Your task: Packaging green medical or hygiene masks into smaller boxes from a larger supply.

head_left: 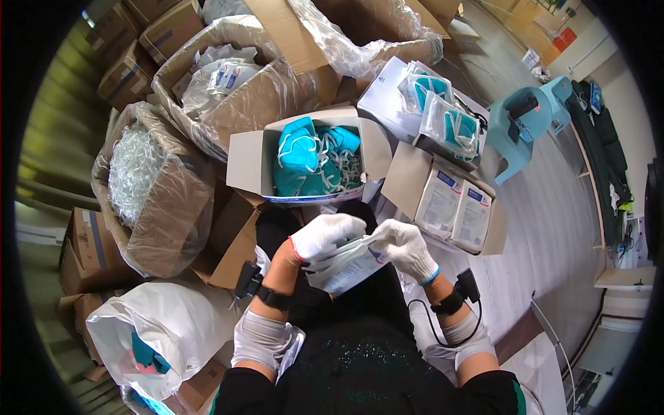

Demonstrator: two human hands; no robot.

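Black shirt (311,384) cloth was nearest, with shiny specks on its front. Just past it, the gloved left hand (328,235) and the gloved right hand (408,249) were both grasping a thin plastic packet (349,273) with blue marks. Left fingers curled over its top edge and right fingers pinched its top right corner, maybe so it would not flop. Whether anything was inside was hard to tell. Straight ahead of both hands, an open box (245,162) held a big heap of teal face masks (299,149), likely put there so they were easy to reach. Ahead and right of the right hand, a smaller carton (408,173) held flat white packs (441,197) in two rows, standing close so they would not tip, I think. Far to the left of the left hand, a plastic-lined carton (173,214) was full of clear stringy bits (138,169). Behind the left hand, on its left, a white sack (187,311) gaped open with teal scraps (144,349) inside.
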